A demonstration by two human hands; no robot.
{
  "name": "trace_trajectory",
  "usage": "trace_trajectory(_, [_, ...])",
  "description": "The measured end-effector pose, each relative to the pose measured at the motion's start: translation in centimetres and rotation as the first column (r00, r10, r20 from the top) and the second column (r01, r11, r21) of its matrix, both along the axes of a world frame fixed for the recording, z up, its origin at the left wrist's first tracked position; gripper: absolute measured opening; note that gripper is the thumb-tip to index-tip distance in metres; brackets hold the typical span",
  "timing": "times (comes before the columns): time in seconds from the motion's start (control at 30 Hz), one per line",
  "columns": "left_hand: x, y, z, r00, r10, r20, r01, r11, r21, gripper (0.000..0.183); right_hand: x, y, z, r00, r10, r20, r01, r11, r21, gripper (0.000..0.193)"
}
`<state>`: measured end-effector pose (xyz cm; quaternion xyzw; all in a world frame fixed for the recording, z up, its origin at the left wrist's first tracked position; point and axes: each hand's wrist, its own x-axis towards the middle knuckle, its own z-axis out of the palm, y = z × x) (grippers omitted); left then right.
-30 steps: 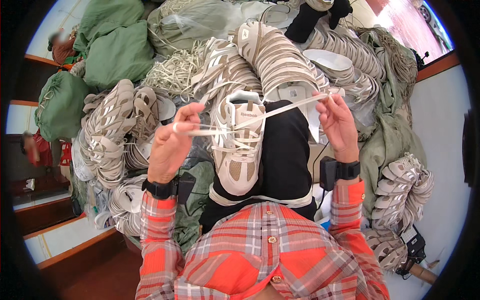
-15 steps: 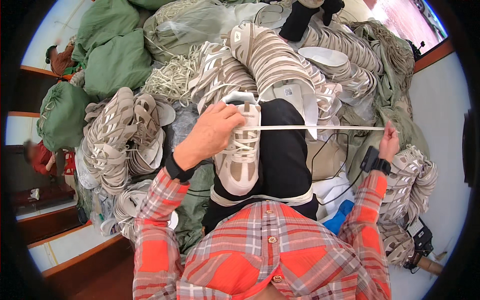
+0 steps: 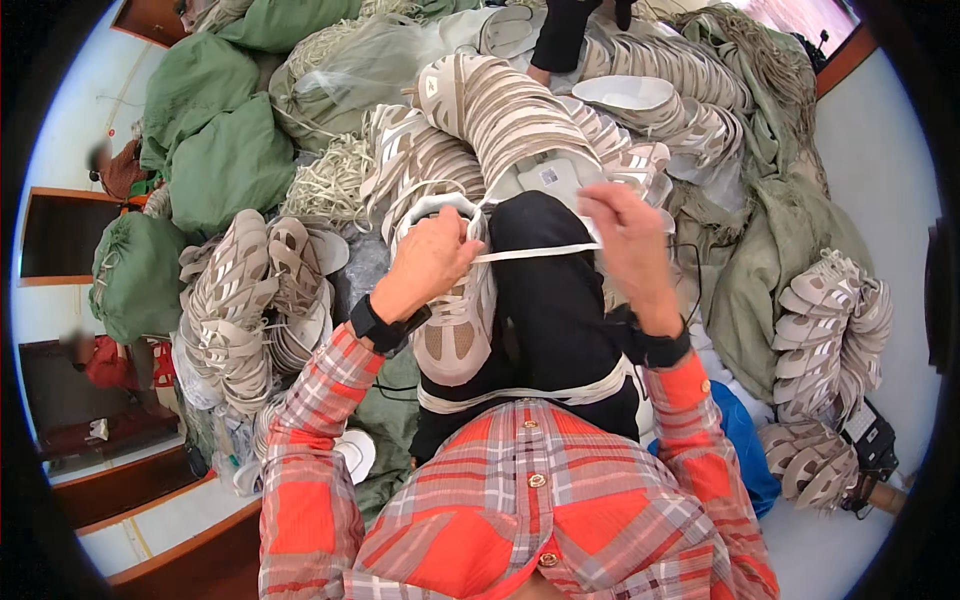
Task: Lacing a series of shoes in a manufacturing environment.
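A beige and tan sneaker (image 3: 452,345) rests on my left thigh, toe toward me, its lace partly run through the eyelets. My left hand (image 3: 430,258) is closed over the shoe's upper beside the tongue. From there a flat cream shoelace (image 3: 540,252) stretches to the right across my black trouser leg. My right hand (image 3: 637,245), slightly blurred, has its fingers bent at the far end of that lace. Another loop of lace (image 3: 440,187) curves above the shoe's opening.
Nested shoe uppers (image 3: 500,115) lie in long rows ahead of me, with more stacks at left (image 3: 232,310) and right (image 3: 825,335). A bundle of laces (image 3: 335,180) sits near green sacks (image 3: 228,150). A cream band (image 3: 540,394) crosses my thighs. Other people are at far left and top.
My right hand has come in from the far right toward my knee, and the lace span between the hands is much shorter. My left hand stays on the shoe.
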<state>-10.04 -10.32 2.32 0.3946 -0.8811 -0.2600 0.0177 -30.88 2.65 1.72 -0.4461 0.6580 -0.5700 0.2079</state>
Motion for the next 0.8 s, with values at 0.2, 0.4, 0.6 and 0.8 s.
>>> trace_trajectory(0.2, [0.5, -1.5, 0.5, 0.999, 0.047, 0.015, -0.048, 0.903, 0.427, 0.020, 4.7, -3.7, -2.6, 0.953, 0.285, -0.103, -0.296, 0.948, -0.120, 0.012])
trace_trajectory(0.4, [1.3, -1.6, 1.1, 0.997, 0.035, -0.072, 0.004, 0.878, 0.479, 0.021, 7.4, -2.7, -4.0, 0.885, 0.384, -0.263, -0.344, 0.920, 0.187, 0.006])
trace_trajectory(0.6, [1.3, -1.2, 1.2, 0.991, 0.036, -0.125, 0.021, 0.905, 0.424, 0.019, 7.7, -2.7, -3.1, 0.872, 0.404, -0.276, -0.359, 0.912, 0.199, 0.002])
trace_trajectory(0.8, [1.8, -0.5, 0.6, 0.965, 0.081, -0.249, 0.052, 0.872, 0.487, 0.020, 8.9, -2.9, -0.9, 0.826, 0.426, -0.369, -0.286, 0.881, 0.377, 0.007])
